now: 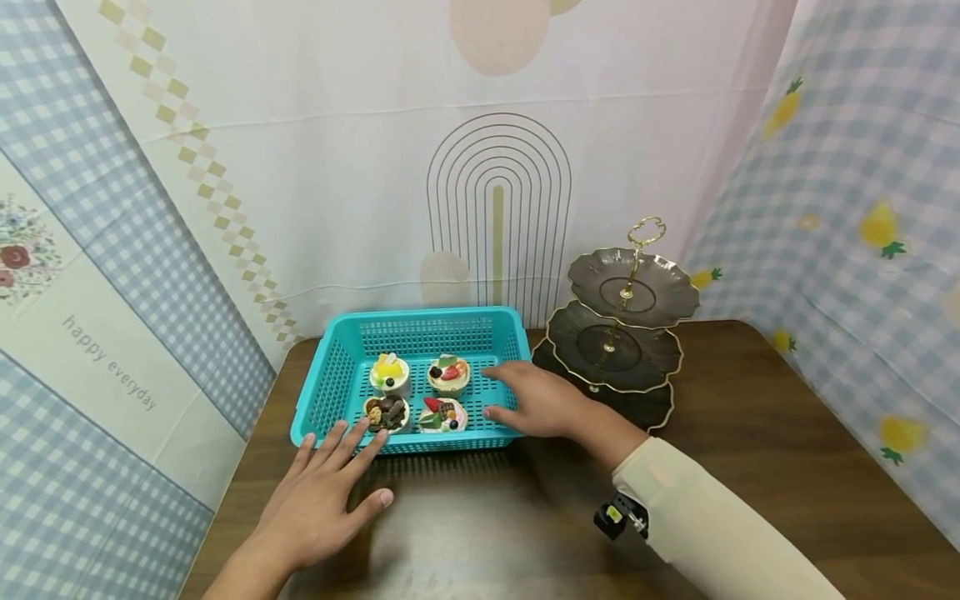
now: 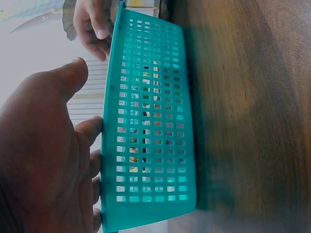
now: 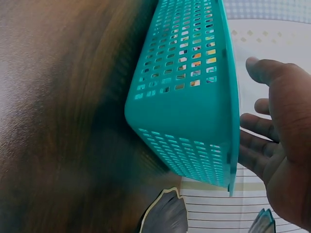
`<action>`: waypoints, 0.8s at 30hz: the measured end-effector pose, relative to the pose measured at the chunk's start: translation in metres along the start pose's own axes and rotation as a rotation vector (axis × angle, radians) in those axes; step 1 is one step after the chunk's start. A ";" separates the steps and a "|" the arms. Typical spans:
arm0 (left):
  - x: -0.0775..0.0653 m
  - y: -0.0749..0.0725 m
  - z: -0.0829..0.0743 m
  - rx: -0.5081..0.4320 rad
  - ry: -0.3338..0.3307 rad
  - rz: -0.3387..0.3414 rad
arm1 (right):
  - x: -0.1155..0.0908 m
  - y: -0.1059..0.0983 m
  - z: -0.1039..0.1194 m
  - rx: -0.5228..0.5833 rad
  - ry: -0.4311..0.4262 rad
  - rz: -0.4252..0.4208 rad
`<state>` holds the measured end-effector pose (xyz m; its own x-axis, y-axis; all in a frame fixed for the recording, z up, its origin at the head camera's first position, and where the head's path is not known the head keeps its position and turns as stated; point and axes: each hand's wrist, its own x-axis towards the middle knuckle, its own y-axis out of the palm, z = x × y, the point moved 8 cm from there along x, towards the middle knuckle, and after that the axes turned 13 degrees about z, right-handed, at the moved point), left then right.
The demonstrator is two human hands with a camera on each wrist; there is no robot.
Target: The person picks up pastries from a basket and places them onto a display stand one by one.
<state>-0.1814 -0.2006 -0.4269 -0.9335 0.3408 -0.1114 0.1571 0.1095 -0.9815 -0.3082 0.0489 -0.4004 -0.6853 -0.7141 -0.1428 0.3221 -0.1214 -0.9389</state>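
A turquoise plastic basket (image 1: 457,443) with slotted walls stands on the table. Inside it sit several small decorated cupcakes: one with yellow fruit (image 1: 390,372), one with chocolate pieces (image 1: 386,412), one topped with berries and a leaf (image 1: 448,375), and one with a strawberry and pale cream (image 1: 444,416). My left hand (image 1: 322,492) lies palm down, fingers spread, their tips at the basket's front rim beside the chocolate cupcake. Over the basket's right rim reaches my right hand (image 1: 536,400), thumb and fingers apart, near the berry cupcakes with nothing between them.
Close to the basket's right stands a dark three-tier stand (image 1: 633,287) with gold scalloped edges and a gold handle. The brown wooden table (image 1: 750,467) extends to the right and in front. Patterned cloths (image 1: 337,208) hang behind and at both sides.
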 end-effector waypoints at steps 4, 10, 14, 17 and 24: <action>0.000 0.000 -0.001 0.001 -0.001 -0.001 | 0.011 0.003 -0.001 -0.016 0.024 0.038; 0.000 0.001 0.000 -0.003 -0.002 -0.005 | 0.026 0.005 0.003 -0.024 0.012 0.101; 0.001 0.002 0.000 -0.007 -0.001 -0.006 | 0.034 0.010 0.006 -0.023 0.009 0.154; 0.001 0.002 0.000 -0.006 -0.001 -0.009 | 0.041 0.015 0.006 -0.033 0.015 0.186; 0.000 0.003 0.000 -0.004 -0.002 -0.010 | 0.053 0.027 0.007 -0.062 0.022 0.245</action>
<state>-0.1814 -0.2004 -0.4297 -0.9355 0.3381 -0.1021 0.1493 0.1165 -0.9819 -0.3315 0.0030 -0.4307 -0.6062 -0.7014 -0.3749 0.4405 0.0965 -0.8926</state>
